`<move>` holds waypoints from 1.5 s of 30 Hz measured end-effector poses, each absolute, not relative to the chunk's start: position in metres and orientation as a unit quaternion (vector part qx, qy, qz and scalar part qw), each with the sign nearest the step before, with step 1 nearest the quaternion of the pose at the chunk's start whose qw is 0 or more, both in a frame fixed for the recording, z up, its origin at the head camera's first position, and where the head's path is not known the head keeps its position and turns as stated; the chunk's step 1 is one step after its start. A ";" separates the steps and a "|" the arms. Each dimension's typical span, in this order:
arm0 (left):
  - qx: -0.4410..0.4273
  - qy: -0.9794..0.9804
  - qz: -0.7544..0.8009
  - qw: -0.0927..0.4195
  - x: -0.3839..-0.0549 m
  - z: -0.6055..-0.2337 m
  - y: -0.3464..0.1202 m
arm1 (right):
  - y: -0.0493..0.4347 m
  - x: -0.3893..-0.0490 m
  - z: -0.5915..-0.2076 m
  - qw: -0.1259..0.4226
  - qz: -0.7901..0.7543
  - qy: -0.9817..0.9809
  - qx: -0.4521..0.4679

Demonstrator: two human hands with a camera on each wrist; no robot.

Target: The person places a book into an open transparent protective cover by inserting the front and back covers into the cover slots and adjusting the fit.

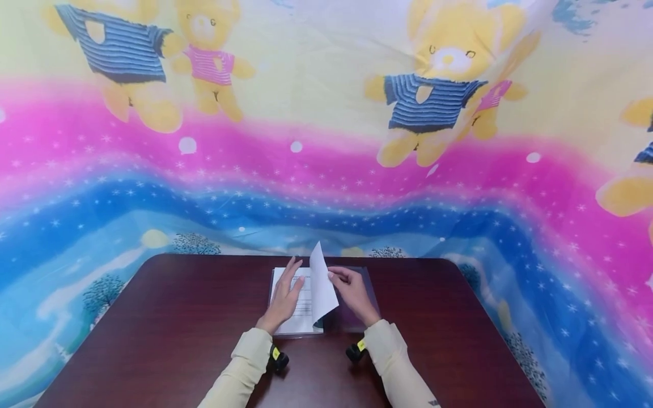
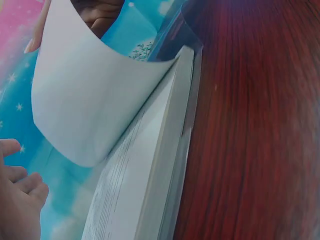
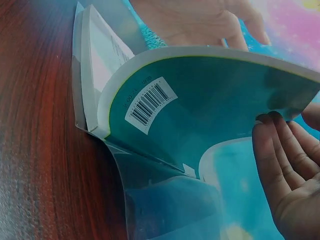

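A paperback book [image 1: 293,323] lies on the table with its teal back cover [image 3: 200,100] raised and bent in a curve. That cover has a barcode outside and a white inner side [image 2: 85,85]. My right hand [image 1: 354,292] pinches the cover near its free edge. Over the printed last page, my left hand [image 1: 285,294] is held with its fingers loosely extended, holding nothing. A clear plastic book jacket [image 3: 170,205] wraps the book, and its loose flap lies spread to the right under my right hand. The book's front is hidden underneath.
The dark red-brown wooden table [image 1: 178,323] extends to both sides of the book. Behind it hangs a curtain [image 1: 306,187] printed with teddy bears. Each wrist carries a small black camera, the left camera [image 1: 279,360] and the right camera [image 1: 355,351].
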State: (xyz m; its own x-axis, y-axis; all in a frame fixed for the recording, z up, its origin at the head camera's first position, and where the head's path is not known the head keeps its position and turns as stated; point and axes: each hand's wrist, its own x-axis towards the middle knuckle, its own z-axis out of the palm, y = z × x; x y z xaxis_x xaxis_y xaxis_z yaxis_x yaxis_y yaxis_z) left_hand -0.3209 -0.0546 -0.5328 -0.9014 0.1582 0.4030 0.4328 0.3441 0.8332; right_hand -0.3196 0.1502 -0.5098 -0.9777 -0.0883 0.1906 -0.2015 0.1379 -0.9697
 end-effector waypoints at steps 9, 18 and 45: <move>-0.193 -0.798 -0.556 0.130 -0.323 -0.531 -0.045 | 0.157 -0.319 -0.507 0.024 0.659 -0.741 0.123; -0.200 -0.798 -0.557 0.113 -0.324 -0.532 -0.040 | 0.184 -0.317 -0.514 0.019 0.603 -0.785 0.140; -0.249 -0.873 -0.411 0.077 -0.321 -0.549 -0.031 | 0.235 -0.313 -0.518 -0.201 0.289 -0.913 0.206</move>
